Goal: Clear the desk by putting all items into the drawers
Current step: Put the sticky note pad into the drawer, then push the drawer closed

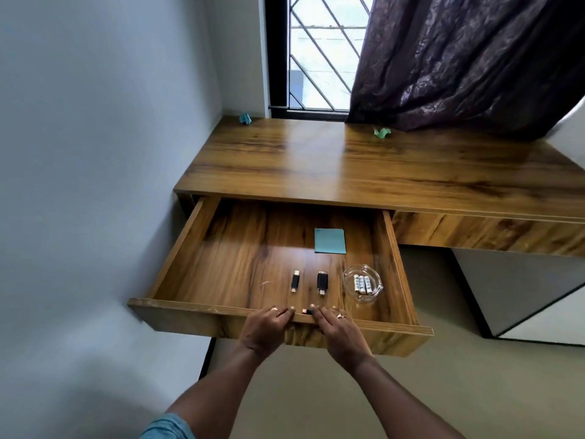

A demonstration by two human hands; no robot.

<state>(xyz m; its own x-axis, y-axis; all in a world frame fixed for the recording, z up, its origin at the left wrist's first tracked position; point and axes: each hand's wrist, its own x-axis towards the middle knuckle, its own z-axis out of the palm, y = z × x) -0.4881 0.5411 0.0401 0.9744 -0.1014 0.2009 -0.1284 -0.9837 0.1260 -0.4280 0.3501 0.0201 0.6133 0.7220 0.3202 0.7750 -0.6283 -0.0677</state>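
Note:
The wooden desk (316, 160) has its left drawer (186, 248) pulled far out. In the drawer lie a blue sticky-note pad (330, 241), two black USB sticks (295, 281) (322, 282) and a glass ashtray (348, 288) holding three batteries (362, 284). A third small black stick (307, 311) lies just behind the drawer front. My left hand (266, 327) and my right hand (340, 334) both rest on the drawer front, fingers curled over its top edge on either side of that stick. A teal paper figure (245, 118) and a green paper figure (382, 132) stand at the back of the desktop.
A white wall runs along the left of the desk. A barred window (319, 52) and a dark purple curtain (468, 58) stand behind it, the curtain hanging over the back right. A second drawer front (490, 232) is closed at right, above a white cabinet (522, 289).

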